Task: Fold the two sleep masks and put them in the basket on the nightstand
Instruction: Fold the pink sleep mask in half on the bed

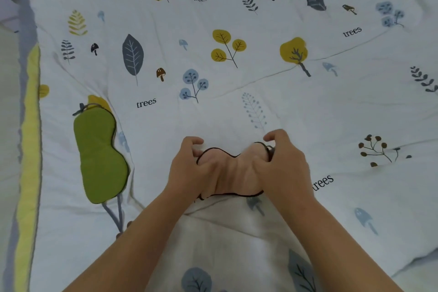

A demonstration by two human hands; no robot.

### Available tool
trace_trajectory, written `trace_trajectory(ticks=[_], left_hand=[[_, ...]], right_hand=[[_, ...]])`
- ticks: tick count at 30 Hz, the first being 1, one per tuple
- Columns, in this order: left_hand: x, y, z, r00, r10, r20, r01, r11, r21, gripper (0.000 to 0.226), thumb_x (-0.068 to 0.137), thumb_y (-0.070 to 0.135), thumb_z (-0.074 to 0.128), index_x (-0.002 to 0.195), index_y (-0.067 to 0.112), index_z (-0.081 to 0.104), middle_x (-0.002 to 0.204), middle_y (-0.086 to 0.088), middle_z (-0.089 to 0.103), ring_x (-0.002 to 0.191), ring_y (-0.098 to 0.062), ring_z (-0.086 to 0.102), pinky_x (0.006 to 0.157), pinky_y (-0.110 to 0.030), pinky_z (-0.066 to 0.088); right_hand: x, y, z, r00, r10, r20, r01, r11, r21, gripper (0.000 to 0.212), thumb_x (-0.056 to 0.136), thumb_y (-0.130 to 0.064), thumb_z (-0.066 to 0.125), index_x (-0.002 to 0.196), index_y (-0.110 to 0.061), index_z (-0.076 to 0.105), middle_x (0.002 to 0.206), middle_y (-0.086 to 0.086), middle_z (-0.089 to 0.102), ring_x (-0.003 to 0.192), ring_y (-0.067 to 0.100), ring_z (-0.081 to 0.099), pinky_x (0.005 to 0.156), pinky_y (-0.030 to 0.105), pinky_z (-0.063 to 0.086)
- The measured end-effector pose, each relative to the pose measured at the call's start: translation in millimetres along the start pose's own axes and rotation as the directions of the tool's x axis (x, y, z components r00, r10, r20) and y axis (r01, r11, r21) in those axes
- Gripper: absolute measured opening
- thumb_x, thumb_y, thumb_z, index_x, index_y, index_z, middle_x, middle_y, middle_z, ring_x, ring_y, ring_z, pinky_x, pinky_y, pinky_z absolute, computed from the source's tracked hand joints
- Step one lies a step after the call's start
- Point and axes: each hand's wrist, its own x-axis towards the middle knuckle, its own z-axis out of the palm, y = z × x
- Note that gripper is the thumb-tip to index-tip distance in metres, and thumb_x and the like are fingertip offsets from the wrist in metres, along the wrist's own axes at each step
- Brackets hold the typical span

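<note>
A beige sleep mask (233,173) with dark piping lies on the bed cover in front of me. My left hand (189,168) grips its left end and my right hand (284,163) grips its right end, where a dark strap bunches under my fingers. The middle of the mask shows between my thumbs. A green sleep mask (99,156) lies flat and unfolded to the left, lengthwise, its grey strap at the far end. No basket or nightstand is in view.
A white quilt (260,78) printed with leaves, trees and mushrooms covers the whole bed, creased in places. A yellow and grey border (29,149) runs along the left edge of the bed.
</note>
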Motion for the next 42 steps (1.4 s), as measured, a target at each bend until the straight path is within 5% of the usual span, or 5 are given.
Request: trace_trajectory(ticks=[12,17,24,33,42], left_hand=[[-9.5,-10.2,-15.6,0.980,-0.163,0.111,0.175,0.978,-0.116,0.032,0.085,0.034,0.052,0.071,0.006,0.059,0.068,-0.006,0.057,0.064,-0.015,0.051,0.059,-0.018,0.043],[-2.5,-16.7,-18.6,0.989,-0.145,0.042,0.147,0.988,-0.048,0.010,0.082,0.000,0.049,0.076,0.004,0.056,0.069,-0.010,0.048,0.065,-0.019,0.043,0.059,-0.018,0.039],[-5.1,-7.0,-12.4,0.933,-0.129,0.336,0.284,0.839,-0.464,0.030,0.087,-0.008,0.039,0.082,0.011,0.061,0.069,-0.001,0.065,0.063,-0.011,0.062,0.060,-0.021,0.054],[-8.7,-12.6,-7.7,0.948,0.151,-0.281,0.012,0.864,0.504,0.026,0.084,0.009,0.047,0.109,0.008,0.054,0.108,-0.014,0.060,0.095,-0.030,0.055,0.074,-0.035,0.043],[-18.0,-42.0,48.3,0.932,0.297,0.208,-0.349,0.576,0.739,0.050,0.083,0.031,0.034,0.131,0.023,0.047,0.137,0.000,0.052,0.126,-0.026,0.048,0.096,-0.057,0.040]], right_hand=[[-31.6,-21.1,51.0,0.843,-0.187,0.504,0.084,0.972,0.221,0.048,0.086,-0.004,0.043,0.129,-0.023,0.045,0.123,0.001,0.062,0.114,0.017,0.056,0.101,0.035,0.045],[-20.7,-4.5,52.7,0.988,-0.080,0.133,0.077,0.997,0.024,0.032,0.090,-0.009,0.041,0.120,-0.014,0.052,0.116,0.006,0.058,0.106,0.024,0.053,0.087,0.031,0.042],[4.6,14.7,48.8,0.951,0.193,0.242,-0.267,0.907,0.325,0.027,0.088,-0.019,0.052,0.114,-0.018,0.048,0.095,0.004,0.063,0.084,0.020,0.058,0.073,0.032,0.047],[-2.6,28.9,52.0,0.996,-0.060,0.062,0.079,0.922,-0.378,0.066,0.089,-0.029,0.050,0.144,-0.016,0.017,0.136,0.014,0.040,0.123,0.029,0.038,0.095,0.037,0.038],[-15.2,60.1,69.9,0.940,-0.147,0.309,0.304,0.774,-0.556,0.057,0.084,-0.045,-0.004,0.136,-0.025,-0.019,0.147,-0.005,-0.022,0.134,0.019,-0.024,0.108,0.050,-0.016]])
